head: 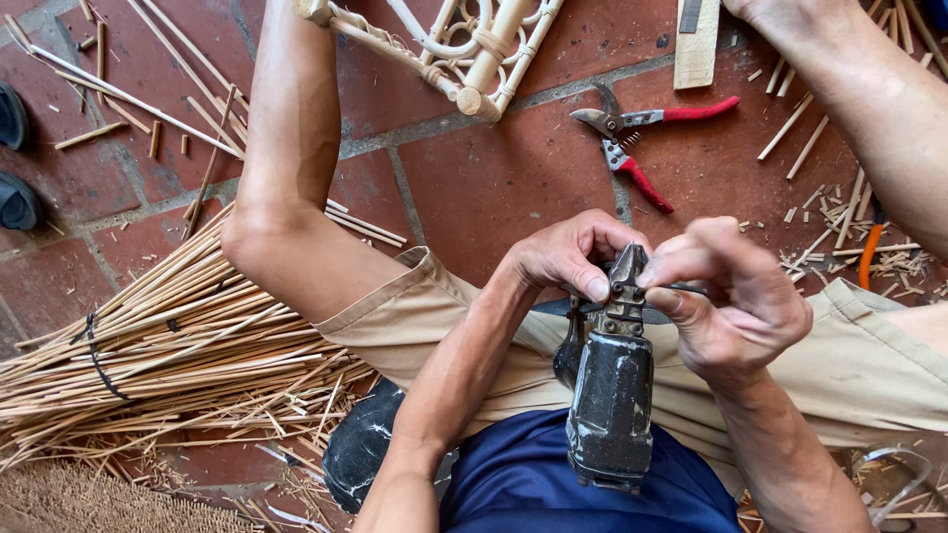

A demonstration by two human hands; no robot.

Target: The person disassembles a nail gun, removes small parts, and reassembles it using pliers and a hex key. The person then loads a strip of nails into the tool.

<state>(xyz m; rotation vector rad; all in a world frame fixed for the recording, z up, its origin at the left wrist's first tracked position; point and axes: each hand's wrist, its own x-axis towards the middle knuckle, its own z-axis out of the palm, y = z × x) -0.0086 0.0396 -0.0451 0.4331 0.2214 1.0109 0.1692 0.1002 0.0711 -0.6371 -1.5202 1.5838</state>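
A worn black power tool stands nose-up between my knees, its metal tip at hand height. My left hand curls around the left side of the tip, thumb pressed on it. The fingers of my right hand pinch at the tip from the right, and a thin dark rod runs under them. Both hands touch the tool's head. What sits inside the tip is hidden by my fingers.
Red-handled pruning shears lie open on the red tile floor. A rattan frame stands at top centre. A tied bundle of thin cane strips lies left. Cane offcuts, an orange-handled tool and a wooden block lie right.
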